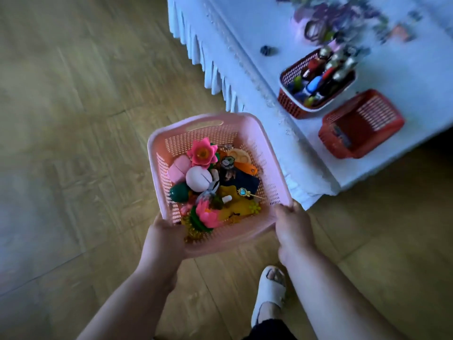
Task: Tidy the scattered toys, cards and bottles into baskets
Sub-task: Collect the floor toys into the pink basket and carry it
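I carry a pink plastic basket above the wooden floor, left of the table. My left hand grips its near-left rim and my right hand grips its near-right corner. Inside lie several toys, among them a pink lotus flower, a pink ball and a small wand with a blue heart. On the table stands a red basket full of small bottles. A second red basket beside it holds what looks like cards.
The table has a white pleated cloth hanging to the floor. A small dark object lies on it, and a blurred pile of purple and pink items sits at the back. My slippered foot stands on the wooden floor.
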Available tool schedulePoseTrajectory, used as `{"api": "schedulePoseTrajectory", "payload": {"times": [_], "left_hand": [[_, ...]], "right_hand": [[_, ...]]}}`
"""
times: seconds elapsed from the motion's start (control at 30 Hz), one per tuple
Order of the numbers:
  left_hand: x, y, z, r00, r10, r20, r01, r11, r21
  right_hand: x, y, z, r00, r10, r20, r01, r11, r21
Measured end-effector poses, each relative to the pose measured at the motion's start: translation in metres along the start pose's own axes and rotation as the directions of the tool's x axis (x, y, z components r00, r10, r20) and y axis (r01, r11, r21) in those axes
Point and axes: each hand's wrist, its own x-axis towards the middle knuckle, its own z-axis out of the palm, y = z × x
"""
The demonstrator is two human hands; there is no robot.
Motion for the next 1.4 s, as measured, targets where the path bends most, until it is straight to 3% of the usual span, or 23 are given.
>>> {"api": "schedulePoseTrajectory", "payload": {"times": [0.47,0.73,1.03,1.23,1.4], "left_hand": [[-0.102,0.164,0.132,0.996,0.006,0.086,-0.012,0.997,0.074],[-0.103,0.229,0.212,0.992,0.003,0.129,-0.019,0.992,0.123],[-0.081,0.300,0.333,0.944,0.021,0.330,-0.102,0.968,0.231],[-0.079,0.329,0.431,0.924,-0.021,0.381,-0.113,0.939,0.325],[-0.087,0.320,0.524,0.968,-0.004,0.252,-0.077,0.948,0.310]], "right_hand": [[0.032,-0.150,-0.182,0.996,-0.069,0.052,0.067,0.997,0.033],[0.087,-0.194,-0.239,0.999,0.026,0.036,-0.031,0.988,0.149],[0.159,-0.249,-0.312,0.995,0.091,-0.039,-0.078,0.965,0.250],[0.223,-0.257,-0.381,0.992,0.112,-0.049,-0.093,0.950,0.297],[0.300,-0.259,-0.454,0.992,0.068,0.105,-0.084,0.984,0.159]]}}
